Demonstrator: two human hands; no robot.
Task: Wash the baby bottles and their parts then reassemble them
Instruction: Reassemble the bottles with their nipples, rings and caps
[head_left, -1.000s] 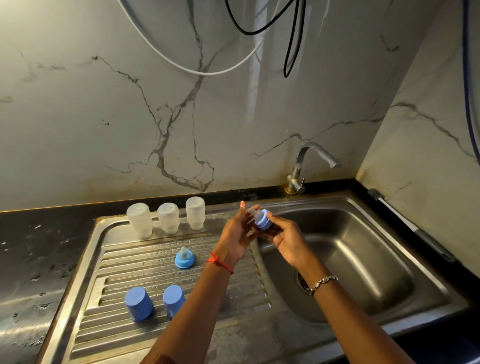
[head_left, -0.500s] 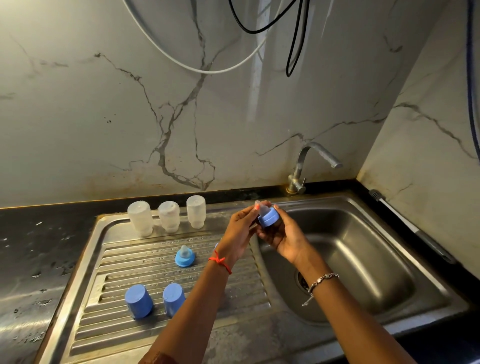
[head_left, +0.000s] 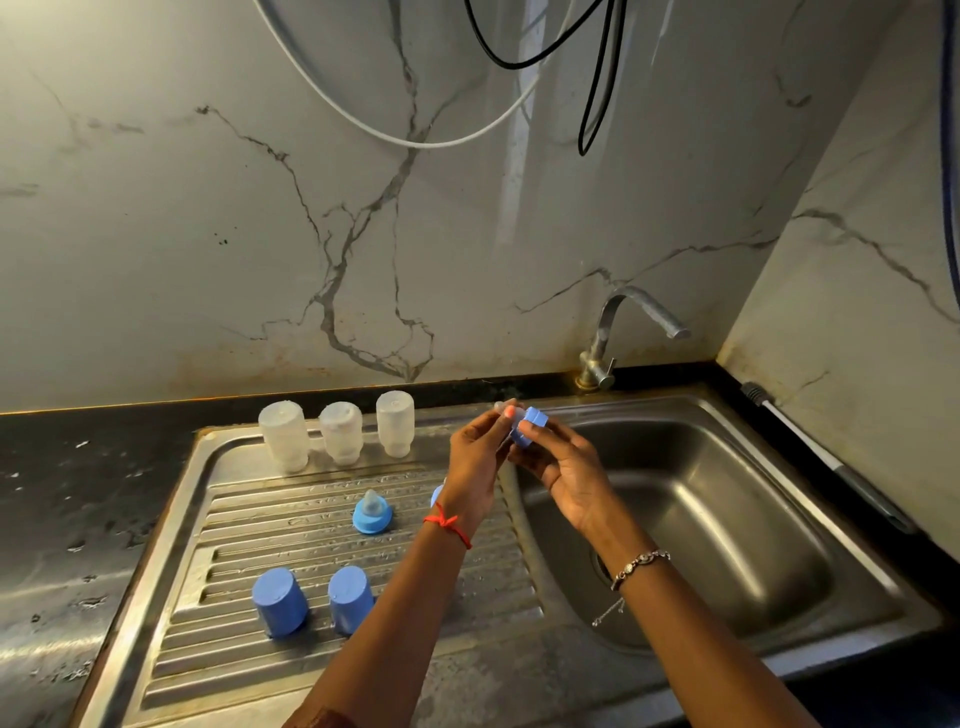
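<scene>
My right hand (head_left: 563, 467) grips a blue screw ring (head_left: 530, 425) over the sink's left edge. My left hand (head_left: 475, 457) pinches the clear teat (head_left: 503, 409) that sticks out of that ring. Three clear bottles (head_left: 340, 431) stand upside down in a row at the back of the drainboard (head_left: 249, 525). A blue ring with its teat (head_left: 371, 512) sits in the middle of the board. Two blue caps (head_left: 311, 600) stand near the front. Another blue part (head_left: 436, 496) peeks out behind my left wrist, mostly hidden.
The steel sink basin (head_left: 727, 499) lies to the right, with the tap (head_left: 623, 332) at its back and no water running. A long-handled brush (head_left: 831, 462) lies along the right wall. Cables (head_left: 592, 78) hang overhead against the marble wall.
The ring and teat have been turned between my hands, the teat now pointing left toward my left fingers. Both hands stay in the same spot over the sink edge.
</scene>
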